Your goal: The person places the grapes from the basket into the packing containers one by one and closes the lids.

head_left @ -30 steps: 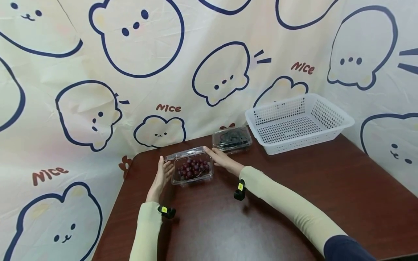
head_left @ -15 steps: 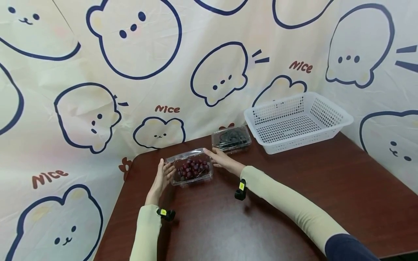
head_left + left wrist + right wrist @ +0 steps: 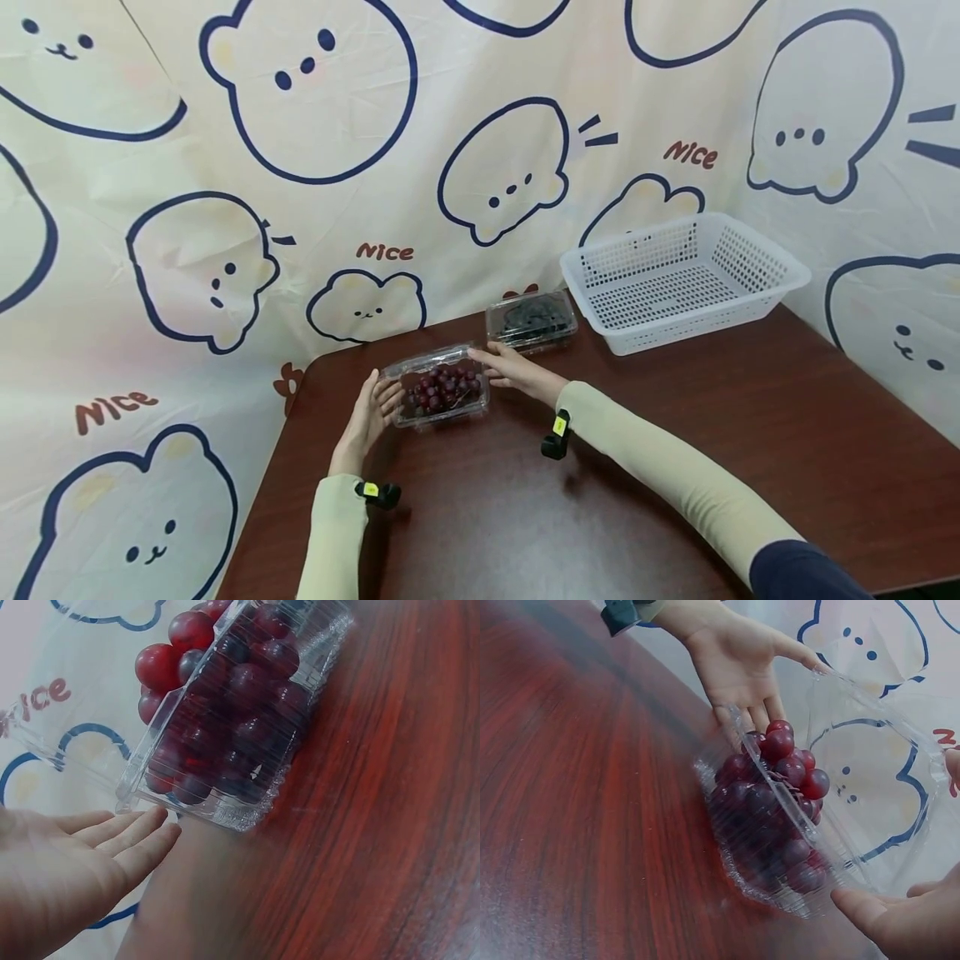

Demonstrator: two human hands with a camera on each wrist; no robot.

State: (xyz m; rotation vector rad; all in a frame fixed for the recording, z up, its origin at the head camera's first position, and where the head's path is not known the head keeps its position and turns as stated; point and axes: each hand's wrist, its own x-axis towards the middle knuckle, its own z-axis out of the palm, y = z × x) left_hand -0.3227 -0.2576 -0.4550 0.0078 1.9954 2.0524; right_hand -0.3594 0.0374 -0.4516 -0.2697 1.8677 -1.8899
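A clear plastic clamshell box [image 3: 447, 414] of red grapes [image 3: 442, 388] stands on the table, its hinged lid [image 3: 420, 361] tilted up at the back. My left hand [image 3: 369, 410] is at the box's left end, fingers extended along its side and thumb up by the lid. At the right end, my right hand [image 3: 525, 374] has its forefinger on the lid's corner and its other fingers beside the box wall. Grapes rise above the box rim in the left wrist view. The right wrist view shows the lid [image 3: 889, 718] standing partly raised between both hands.
A second closed clamshell [image 3: 532, 321] with dark contents sits behind, against the cloth backdrop. To its right stands a white perforated plastic basket [image 3: 652, 337]. The brown wooden table [image 3: 525, 500] extends toward me and to the right.
The lid has tipped down a little toward the grapes, with both hands lowering slightly alongside it. The box has stayed in place.
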